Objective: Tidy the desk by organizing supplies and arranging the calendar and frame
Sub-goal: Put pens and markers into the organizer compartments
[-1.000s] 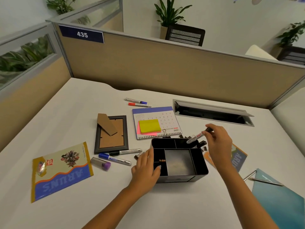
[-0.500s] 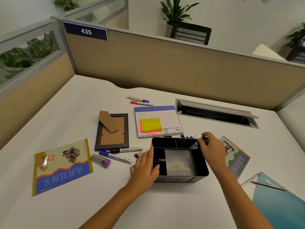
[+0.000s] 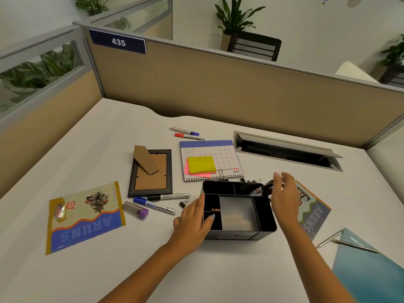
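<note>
Left hand (image 3: 194, 221) rests flat against the black organizer's (image 3: 238, 234) left wall, thumb hooked over the rim. Right hand (image 3: 286, 195) hovers spread, holding nothing, by its right back corner, where a marker (image 3: 261, 190) leans. Calendar (image 3: 218, 154) lies just behind the organizer, picture frame (image 3: 150, 171) face-down to its left.

Potted plant (image 3: 235, 16) behind desk partition (image 3: 218, 84)

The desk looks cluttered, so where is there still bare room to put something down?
Bare desk lies left of the picture frame, up to the partitions, and along the near edge between the arms. It is crowded around the black organizer: markers, calendar, both hands.
</note>
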Available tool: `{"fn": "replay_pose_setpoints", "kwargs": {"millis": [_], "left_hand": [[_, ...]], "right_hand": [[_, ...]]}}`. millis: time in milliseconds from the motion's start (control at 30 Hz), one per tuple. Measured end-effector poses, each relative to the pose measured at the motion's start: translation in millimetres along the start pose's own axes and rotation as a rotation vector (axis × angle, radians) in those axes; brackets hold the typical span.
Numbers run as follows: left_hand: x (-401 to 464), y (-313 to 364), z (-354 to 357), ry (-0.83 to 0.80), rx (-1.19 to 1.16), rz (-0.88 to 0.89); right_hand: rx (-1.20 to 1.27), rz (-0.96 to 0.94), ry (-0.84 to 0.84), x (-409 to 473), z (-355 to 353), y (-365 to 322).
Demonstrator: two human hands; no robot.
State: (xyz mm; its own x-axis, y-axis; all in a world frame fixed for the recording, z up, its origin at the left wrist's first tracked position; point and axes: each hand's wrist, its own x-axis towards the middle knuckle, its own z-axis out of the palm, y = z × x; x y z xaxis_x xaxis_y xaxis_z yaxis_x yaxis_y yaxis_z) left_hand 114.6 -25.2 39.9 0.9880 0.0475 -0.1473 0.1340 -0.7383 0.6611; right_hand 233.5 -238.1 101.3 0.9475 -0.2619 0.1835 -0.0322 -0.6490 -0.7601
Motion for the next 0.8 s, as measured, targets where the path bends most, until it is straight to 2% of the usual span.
{"fn": "replay_pose_setpoints", "kwargs": {"millis": [67, 133, 267, 367, 600, 800], "left_hand": [[-1, -4, 2, 0.011, -0.051, 0.012], [-4, -8, 4, 0.029, -0.132, 0.025], [-11, -14, 4, 0.062, -0.214, 0.055], [-11, -24, -3, 0.126, -0.143, 0.037], [1, -94, -47, 0.448, 0.214, -0.103], [6, -144, -89, 0.490, 0.293, -0.305]], "right_hand": [[0.011, -0.083, 0.110, -12, 3, -3], [-0.015, -0.226, 0.141, -27, 8, -9], [-0.116, -0.463, -0.097, -62, 35, -17], [-0.303, -0.544, -0.199, -84, 56, -17], [-0.603, -0.475, -0.288, -81, 61, -10], [-0.583, -0.459, -0.309, -79, 56, -3]]}}
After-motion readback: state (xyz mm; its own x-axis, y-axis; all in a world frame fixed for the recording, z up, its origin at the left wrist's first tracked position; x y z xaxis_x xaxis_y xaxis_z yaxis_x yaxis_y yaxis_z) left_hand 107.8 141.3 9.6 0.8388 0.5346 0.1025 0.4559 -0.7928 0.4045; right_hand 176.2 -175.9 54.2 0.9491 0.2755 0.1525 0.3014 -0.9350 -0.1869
